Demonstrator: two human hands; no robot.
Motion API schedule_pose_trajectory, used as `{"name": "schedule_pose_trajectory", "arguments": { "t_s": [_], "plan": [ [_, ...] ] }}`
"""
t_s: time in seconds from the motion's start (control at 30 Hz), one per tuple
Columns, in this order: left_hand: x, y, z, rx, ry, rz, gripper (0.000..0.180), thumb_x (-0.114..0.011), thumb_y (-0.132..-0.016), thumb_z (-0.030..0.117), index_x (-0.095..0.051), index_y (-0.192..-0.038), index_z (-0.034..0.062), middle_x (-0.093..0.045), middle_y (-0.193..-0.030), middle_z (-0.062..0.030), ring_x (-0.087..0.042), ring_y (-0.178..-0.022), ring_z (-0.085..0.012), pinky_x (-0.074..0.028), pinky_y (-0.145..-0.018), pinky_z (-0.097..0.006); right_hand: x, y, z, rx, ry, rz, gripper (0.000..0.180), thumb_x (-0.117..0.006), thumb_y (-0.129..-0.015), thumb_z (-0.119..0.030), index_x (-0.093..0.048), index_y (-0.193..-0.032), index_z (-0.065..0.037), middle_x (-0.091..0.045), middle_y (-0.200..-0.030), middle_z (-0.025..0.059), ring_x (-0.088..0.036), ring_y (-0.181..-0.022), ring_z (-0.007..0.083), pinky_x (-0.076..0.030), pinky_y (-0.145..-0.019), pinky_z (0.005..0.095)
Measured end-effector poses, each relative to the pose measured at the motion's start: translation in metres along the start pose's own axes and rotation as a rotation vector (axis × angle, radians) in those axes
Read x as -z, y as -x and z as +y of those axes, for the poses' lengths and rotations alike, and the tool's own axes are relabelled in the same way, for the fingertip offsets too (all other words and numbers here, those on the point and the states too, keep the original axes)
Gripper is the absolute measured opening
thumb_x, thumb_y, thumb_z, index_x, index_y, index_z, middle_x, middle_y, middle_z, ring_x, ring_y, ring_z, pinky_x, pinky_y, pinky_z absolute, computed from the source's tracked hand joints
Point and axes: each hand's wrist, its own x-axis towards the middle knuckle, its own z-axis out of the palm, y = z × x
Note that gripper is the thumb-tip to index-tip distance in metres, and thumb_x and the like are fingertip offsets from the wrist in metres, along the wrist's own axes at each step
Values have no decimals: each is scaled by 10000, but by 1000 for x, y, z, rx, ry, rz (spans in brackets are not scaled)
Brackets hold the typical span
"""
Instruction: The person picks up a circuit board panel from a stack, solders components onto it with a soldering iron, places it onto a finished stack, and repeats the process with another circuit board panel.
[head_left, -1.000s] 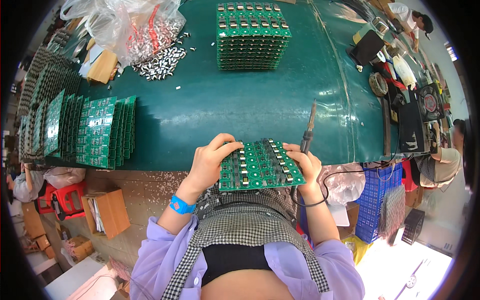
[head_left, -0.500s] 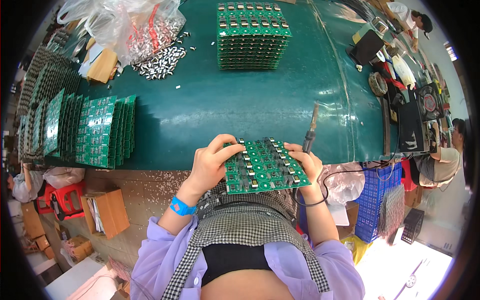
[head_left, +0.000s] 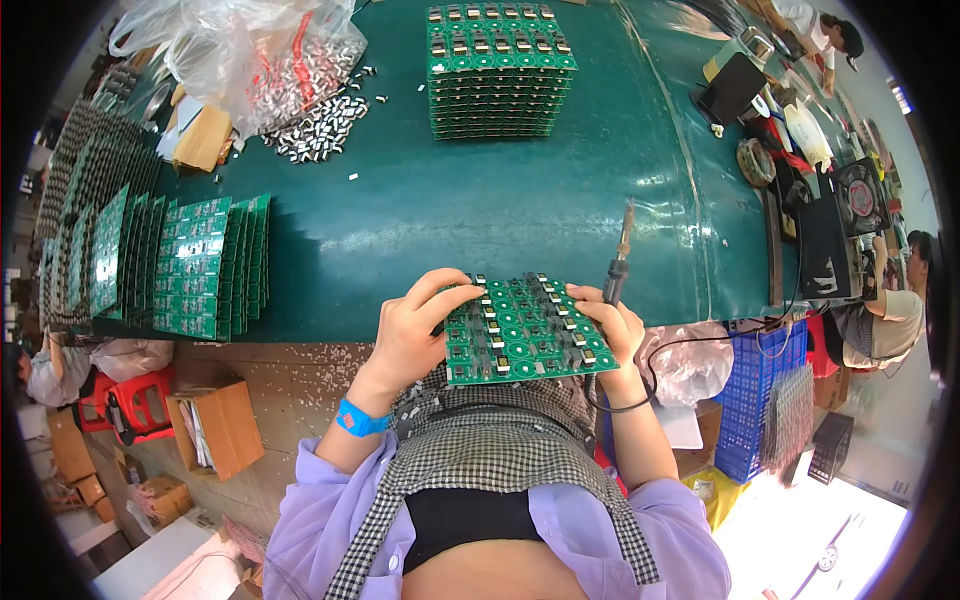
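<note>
A green circuit board (head_left: 525,335) with rows of small parts is held up just in front of my apron, at the table's near edge. My left hand (head_left: 412,328) is closed on its left side, fingertips over the far left corner. At the opposite side my right hand (head_left: 617,332) grips the board's right edge. That same hand also holds a soldering iron (head_left: 617,272), its tip pointing away over the table. The iron's cable loops down beside my right wrist. My palms and the board's underside are hidden.
On the green table (head_left: 400,220), a stack of circuit boards (head_left: 500,95) stands at the back. Boards (head_left: 195,265) stand on edge at left. Small metal parts (head_left: 315,130) lie by a plastic bag (head_left: 250,60). A black fan unit (head_left: 840,230) is at right, near another person (head_left: 890,310).
The whole view has shifted slightly. Both hands keep their hold on the circuit board, and the soldering iron stays in my right hand.
</note>
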Motion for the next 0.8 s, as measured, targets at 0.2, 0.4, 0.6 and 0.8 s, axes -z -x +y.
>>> {"name": "schedule_pose_trajectory", "arguments": {
  "t_s": [0.2,0.4,0.6,0.8],
  "plan": [
    [5,-2,6,-169,44,-16,326,-721,-667,26,-679,-988,67,-655,-993,-58,-679,-759,-235,-557,-613,-308,-1,-2,-1,40,26,12,214,-653,-702,23,-612,-904,-32,-704,-987,131,-620,-609,149,-489,-534,239],
    [6,-1,7,-128,44,-45,312,-721,-667,32,-677,-975,57,-651,-974,-65,-676,-753,-238,-560,-620,-309,-2,0,2,37,13,11,204,-651,-703,19,-613,-897,-31,-704,-991,129,-598,-579,137,-479,-518,237],
    [7,-2,12,-118,-9,4,334,-718,-664,32,-685,-995,67,-649,-985,-65,-672,-732,-220,-551,-594,-301,-2,-1,-2,29,21,12,194,-648,-699,31,-618,-882,-26,-704,-980,139,-600,-580,146,-478,-514,234],
    [17,4,20,-125,-11,-63,361,-713,-628,15,-707,-980,91,-639,-969,-55,-630,-640,-169,-499,-525,-284,0,0,1,49,29,8,239,-676,-679,39,-616,-901,-30,-703,-972,151,-690,-710,229,-536,-574,272]
  ]
}}
